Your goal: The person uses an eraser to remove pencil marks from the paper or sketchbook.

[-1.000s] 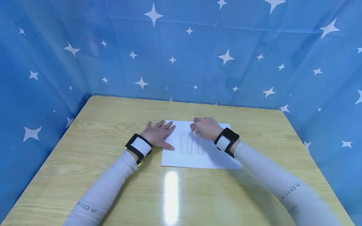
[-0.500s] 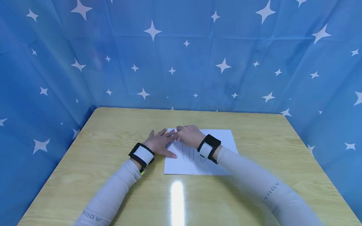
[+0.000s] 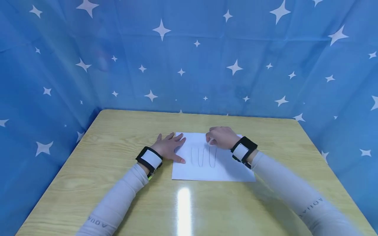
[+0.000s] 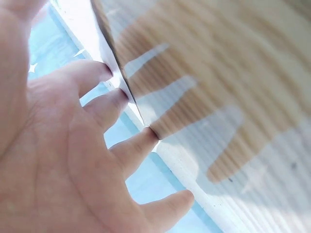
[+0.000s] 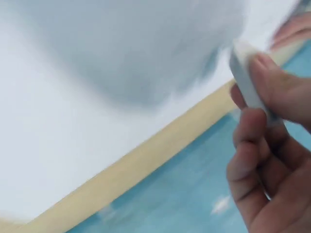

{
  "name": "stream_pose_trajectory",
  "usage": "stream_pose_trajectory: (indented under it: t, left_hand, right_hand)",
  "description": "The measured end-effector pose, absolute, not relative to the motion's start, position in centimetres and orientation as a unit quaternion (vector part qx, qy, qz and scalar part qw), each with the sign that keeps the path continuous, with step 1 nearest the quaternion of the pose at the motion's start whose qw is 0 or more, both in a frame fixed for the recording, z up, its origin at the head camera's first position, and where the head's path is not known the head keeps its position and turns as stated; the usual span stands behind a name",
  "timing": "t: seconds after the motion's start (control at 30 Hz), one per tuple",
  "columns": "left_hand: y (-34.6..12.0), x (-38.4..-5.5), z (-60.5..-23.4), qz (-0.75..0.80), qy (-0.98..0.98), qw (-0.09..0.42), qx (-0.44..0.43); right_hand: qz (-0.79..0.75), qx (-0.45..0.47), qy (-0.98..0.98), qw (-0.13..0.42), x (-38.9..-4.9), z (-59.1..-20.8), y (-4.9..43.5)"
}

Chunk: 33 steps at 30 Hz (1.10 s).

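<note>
A blue curtain (image 3: 189, 49) with pale four-pointed stars hung behind and on both sides of a light wood-grain table (image 3: 236, 213). The white block (image 5: 245, 82) was over the paper's far part, pinched between the thumb and fingers of the right hand (image 3: 223, 137), the remaining fingers curled beneath; whether its free end touched the sheet could not be told. In the head view that hand hid most of the block and part of the paper's far edge. The left hand (image 3: 169, 147) had its fingers spread well apart at the left end of the white paper (image 3: 189, 173), with index finger and thumb over the sheet and the little finger beyond its edge. Thin dark U-shaped lines (image 3: 212, 167) ran between the hands, and a shadow fell to their right. Each wrist wore a black-and-white band (image 3: 151, 159) above a pale sleeve (image 3: 115, 200). The block looked plain, oblong and straight-sided.
</note>
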<state>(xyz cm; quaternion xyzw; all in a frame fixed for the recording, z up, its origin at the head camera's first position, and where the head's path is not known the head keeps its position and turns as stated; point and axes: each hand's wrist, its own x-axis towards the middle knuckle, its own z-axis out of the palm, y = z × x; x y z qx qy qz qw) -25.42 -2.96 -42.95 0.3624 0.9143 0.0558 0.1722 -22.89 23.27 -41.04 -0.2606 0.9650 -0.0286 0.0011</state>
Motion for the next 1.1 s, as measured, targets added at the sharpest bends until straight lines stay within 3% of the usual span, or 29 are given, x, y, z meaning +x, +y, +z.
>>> stream_pose_trajectory:
  t: [0.2, 0.53, 0.87, 1.1]
  left_hand:
    - [-2.2, -24.7, -44.1, 0.058, 0.907, 0.193, 0.370]
    - [-2.4, -25.3, -42.1, 0.045, 0.916, 0.170, 0.361]
    - [-2.2, -24.7, -43.1, 0.065, 0.907, 0.187, 0.372]
    - [-3.0, -25.1, -42.1, 0.050, 0.915, 0.176, 0.359]
  right_hand:
    - [-0.013, -0.317, 0.948, 0.003, -23.0, -42.5, 19.2]
    - [0.005, -0.247, 0.969, -0.011, -21.6, -40.9, 26.5]
    - [0.020, -0.321, 0.947, 0.010, -23.3, -41.8, 18.2]
    - [0.038, -0.297, 0.954, -0.018, -21.7, -41.2, 24.1]
